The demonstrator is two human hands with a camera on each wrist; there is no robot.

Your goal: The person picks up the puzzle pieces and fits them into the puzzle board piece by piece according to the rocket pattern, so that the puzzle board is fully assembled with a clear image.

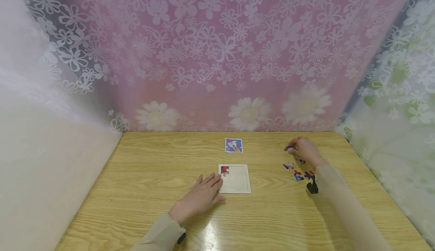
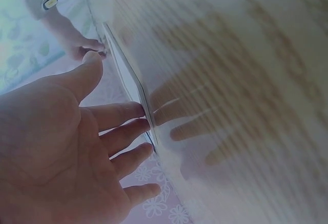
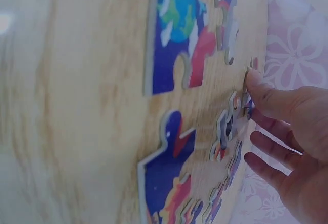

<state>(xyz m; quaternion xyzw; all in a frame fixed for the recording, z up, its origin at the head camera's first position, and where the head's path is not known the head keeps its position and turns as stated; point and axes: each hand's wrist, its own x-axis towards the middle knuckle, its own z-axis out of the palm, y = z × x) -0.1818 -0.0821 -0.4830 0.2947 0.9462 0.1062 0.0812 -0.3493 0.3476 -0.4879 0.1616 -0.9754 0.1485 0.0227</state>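
Note:
My left hand (image 1: 204, 194) rests with its fingers extended against the left edge of a white puzzle frame (image 1: 239, 185). In the left wrist view, fingertips (image 2: 136, 109) touch the frame's side. A red jigsaw piece (image 1: 224, 169) lies in the frame's upper left corner. Off to the right, my right hand (image 1: 307, 151) pinches a small jigsaw piece (image 1: 289, 148) between thumb and fingers; its print is mostly hidden. Loose pieces lie below that hand, among them a blue one with a globe (image 3: 177, 34) and a dark blue one (image 3: 159, 178).
A small picture card (image 1: 233, 145) with a white cartoon figure lies behind the frame on the wooden table (image 1: 163, 168). Flowered pink cloth (image 1: 210, 54) hangs along the back edge. A black wrist camera mount (image 1: 312, 186) hangs under the right wrist, close to the loose pieces.

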